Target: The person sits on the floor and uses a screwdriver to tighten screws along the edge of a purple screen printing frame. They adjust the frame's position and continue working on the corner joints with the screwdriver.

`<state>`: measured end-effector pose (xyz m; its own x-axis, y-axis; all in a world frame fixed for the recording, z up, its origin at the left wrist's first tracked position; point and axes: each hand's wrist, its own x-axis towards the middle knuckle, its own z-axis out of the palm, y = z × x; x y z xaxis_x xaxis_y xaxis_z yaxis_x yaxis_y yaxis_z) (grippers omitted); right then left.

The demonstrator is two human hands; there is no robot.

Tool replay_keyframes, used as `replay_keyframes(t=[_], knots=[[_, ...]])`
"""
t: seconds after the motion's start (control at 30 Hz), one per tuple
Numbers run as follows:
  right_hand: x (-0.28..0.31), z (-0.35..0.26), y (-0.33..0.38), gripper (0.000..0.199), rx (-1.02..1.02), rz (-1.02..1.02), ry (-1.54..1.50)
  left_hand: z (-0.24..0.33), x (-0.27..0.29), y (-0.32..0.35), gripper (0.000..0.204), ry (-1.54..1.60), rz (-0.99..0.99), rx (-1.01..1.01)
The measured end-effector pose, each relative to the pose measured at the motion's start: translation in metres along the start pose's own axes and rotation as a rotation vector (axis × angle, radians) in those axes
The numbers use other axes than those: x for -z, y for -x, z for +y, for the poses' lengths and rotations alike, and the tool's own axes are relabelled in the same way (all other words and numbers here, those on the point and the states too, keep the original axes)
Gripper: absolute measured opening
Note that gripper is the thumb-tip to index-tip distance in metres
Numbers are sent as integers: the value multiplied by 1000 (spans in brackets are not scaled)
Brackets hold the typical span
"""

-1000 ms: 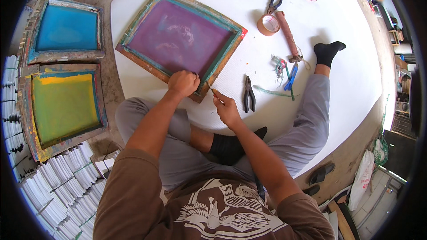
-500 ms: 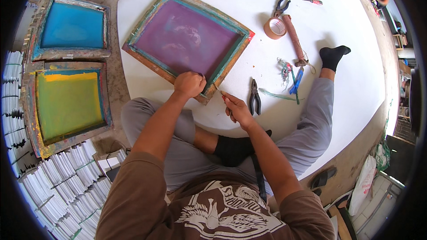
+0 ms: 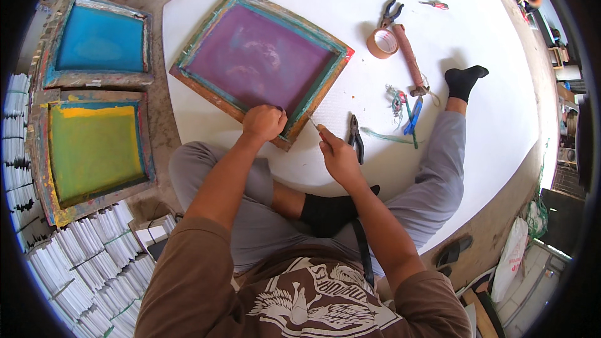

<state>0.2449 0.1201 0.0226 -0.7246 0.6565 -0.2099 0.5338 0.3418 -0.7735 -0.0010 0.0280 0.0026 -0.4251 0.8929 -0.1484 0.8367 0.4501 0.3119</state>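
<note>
A silk-screen frame [image 3: 263, 56] with purple mesh and a worn wooden border lies tilted on the white surface in front of me. My left hand [image 3: 264, 122] is closed over its near edge, close to the bottom corner. My right hand [image 3: 341, 158] grips what looks like a small screwdriver [image 3: 322, 131], with a reddish handle and a thin metal shaft. Its tip meets, or comes very near, the frame's right-hand side; exact contact is too small to tell. Black-handled pliers [image 3: 355, 139] lie just right of that hand.
Farther right lie a tape roll [image 3: 382, 44], more pliers [image 3: 389, 12], a hammer [image 3: 409, 59], another screwdriver [image 3: 435, 5], a blue cutter [image 3: 414, 116] and green strips [image 3: 386, 135]. Blue [image 3: 100, 37] and yellow-green [image 3: 94, 150] screens stand left, above paper stacks [image 3: 94, 269].
My right hand has turned and shifted slightly right, and the tool's tip now sits a little farther up the frame's side. My left hand keeps its hold on the near edge.
</note>
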Motion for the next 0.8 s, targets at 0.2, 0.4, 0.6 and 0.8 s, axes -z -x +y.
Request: replay_keyframes(t=[0.2, 0.4, 0.6, 0.8], knots=[[4, -33, 3, 43, -79, -77, 248, 0, 0, 2, 44, 29, 24, 9], [-1, -39, 0, 43, -82, -82, 298, -4, -5, 1, 44, 35, 62, -30], [3, -66, -4, 53, -129, -230, 522, -3, -4, 1, 44, 30, 26, -24], [-5, -77, -11, 59, -207, -325, 479, 0, 3, 0, 43, 22, -18, -14]])
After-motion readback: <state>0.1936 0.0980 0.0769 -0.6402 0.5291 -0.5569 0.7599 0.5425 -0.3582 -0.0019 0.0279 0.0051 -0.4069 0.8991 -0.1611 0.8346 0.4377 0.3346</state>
